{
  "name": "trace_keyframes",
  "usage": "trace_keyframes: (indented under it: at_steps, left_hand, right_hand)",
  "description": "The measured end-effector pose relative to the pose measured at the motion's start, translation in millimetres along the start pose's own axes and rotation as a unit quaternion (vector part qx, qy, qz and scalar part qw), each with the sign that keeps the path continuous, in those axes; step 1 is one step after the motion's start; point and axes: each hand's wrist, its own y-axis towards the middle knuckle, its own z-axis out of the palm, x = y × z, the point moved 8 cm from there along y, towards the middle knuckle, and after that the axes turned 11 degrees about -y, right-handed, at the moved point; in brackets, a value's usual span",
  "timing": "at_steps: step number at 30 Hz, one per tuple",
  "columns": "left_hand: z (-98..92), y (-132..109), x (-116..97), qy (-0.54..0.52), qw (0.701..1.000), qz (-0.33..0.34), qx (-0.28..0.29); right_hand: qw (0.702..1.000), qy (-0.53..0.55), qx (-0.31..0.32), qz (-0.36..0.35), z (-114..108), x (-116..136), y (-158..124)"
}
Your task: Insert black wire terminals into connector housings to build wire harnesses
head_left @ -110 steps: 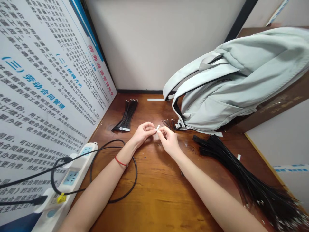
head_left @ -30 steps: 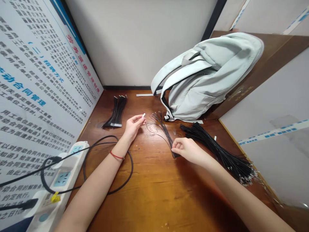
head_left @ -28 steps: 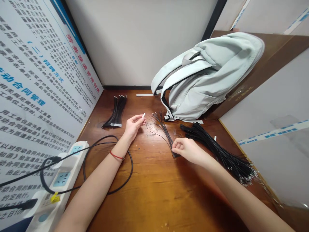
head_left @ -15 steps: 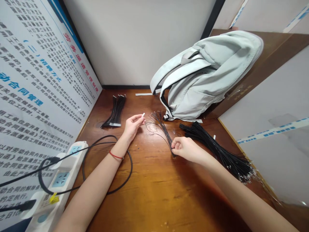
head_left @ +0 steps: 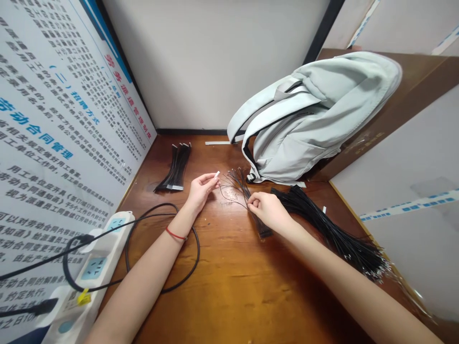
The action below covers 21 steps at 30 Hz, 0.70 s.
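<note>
Pinching a small white connector [head_left: 216, 174] between thumb and forefinger, our left hand [head_left: 201, 189] held it just above the desk [head_left: 229, 267]. Our right hand [head_left: 264, 210] was closed on the loose black wires [head_left: 239, 183], just right of the connector. Their long axis ran far-left to near-right, passing under that nearer hand, with their fanned ends nearest the connector.

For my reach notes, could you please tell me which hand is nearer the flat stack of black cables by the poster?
Left. The left hand sits right of the cable stack, pinching a white connector; the right hand is farther right, pinching the loose wires.
</note>
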Motion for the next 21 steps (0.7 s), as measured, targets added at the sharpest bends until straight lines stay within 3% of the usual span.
trace_keyframes:
  at_steps: [7, 15, 19, 21]
  left_hand:
    - [2.7, -1, -1, -0.008, 1.0, -0.011, -0.001]
    - [2.9, 0, -1, -0.007, 1.0, -0.016, 0.01]
    - [3.6, -1, -1, -0.008, 1.0, -0.019, 0.004]
    - [4.1, -2, -1, -0.008, 1.0, -0.022, 0.003]
  right_hand:
    - [1.0, -0.028, -0.01, 0.005, -1, 11, 33]
    - [0.995, -0.074, 0.037, 0.054, 5, 19, 43]
    - [0.994, 0.084, 0.038, 0.058, 5, 17, 47]
    - [0.961, 0.25, 0.064, 0.097, 8, 13, 47]
